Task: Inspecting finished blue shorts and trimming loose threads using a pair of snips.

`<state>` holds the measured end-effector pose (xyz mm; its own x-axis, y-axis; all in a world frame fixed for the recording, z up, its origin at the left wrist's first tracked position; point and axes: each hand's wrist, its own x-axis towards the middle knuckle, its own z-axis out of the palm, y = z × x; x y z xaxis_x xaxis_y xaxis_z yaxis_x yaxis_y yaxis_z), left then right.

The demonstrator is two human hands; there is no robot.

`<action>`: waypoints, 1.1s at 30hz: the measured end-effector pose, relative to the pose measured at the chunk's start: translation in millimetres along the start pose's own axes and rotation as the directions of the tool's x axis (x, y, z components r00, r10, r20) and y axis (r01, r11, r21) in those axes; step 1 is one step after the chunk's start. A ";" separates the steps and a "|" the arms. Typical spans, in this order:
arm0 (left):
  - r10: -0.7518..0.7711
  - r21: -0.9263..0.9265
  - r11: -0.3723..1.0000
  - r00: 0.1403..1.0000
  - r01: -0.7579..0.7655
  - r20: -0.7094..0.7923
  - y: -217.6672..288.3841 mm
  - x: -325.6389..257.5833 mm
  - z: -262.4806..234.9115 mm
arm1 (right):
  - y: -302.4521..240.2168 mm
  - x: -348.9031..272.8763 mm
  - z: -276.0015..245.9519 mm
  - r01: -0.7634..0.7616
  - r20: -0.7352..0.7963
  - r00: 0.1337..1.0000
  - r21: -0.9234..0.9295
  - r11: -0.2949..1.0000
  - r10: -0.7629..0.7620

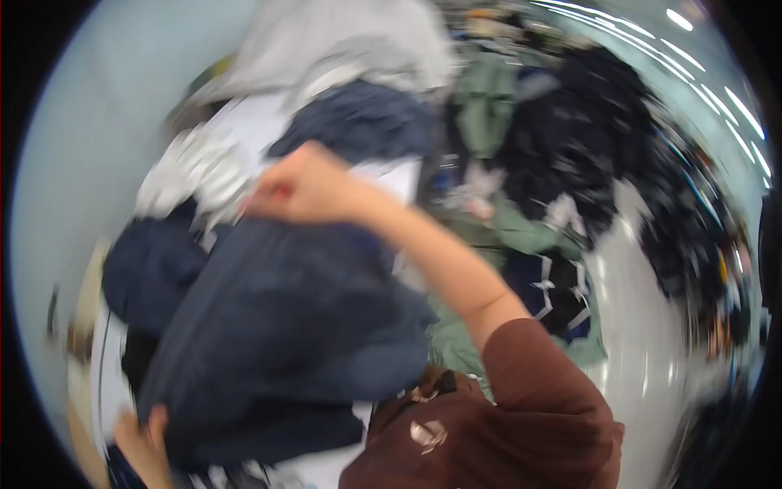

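A dark navy garment [293,310] is stretched between my two hands over a white table, blurred by motion. My right hand [305,187] is closed in a pinch on its far edge, with the arm reaching across from the right. Down at the lower left, my left hand [145,444] grips the near end of the same edge, fingers partly blurred. The rest of the cloth hangs loosely to the right. Which garment it is, I cannot tell. Beside it on the left lies another bunched navy cloth [155,265].
White cloth [195,175] and a dark blue pile [358,122] lie farther back on the table. Grey-white sheeting [342,41] covers the far end. To the right are green cloth [489,106] and a large black heap [562,138], beside a pale shiny floor [639,326].
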<state>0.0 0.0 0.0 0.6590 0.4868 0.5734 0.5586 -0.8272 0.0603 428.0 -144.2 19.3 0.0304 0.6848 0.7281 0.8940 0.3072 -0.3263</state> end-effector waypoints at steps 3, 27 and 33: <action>-0.371 0.256 0.895 0.928 0.366 -0.031 22.5 -48.7 -9.3 | 5.6 41.6 53.4 0.126 0.115 0.982 0.173 0.977 -0.147; -0.664 0.391 0.646 0.735 0.656 -0.137 74.8 31.9 64.1 | 169.5 121.1 208.3 -0.007 0.370 0.896 0.561 0.827 -0.244; -0.618 0.552 0.582 0.766 0.598 -0.179 143.8 29.5 109.7 | 177.9 67.6 196.8 0.612 -0.224 0.789 0.366 0.702 -0.572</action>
<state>155.0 -73.8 -64.1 0.0697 0.8337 0.5478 0.9967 -0.0355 -0.0727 501.2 86.8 -108.1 -0.3869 0.2172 0.8962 0.4822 0.8761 -0.0041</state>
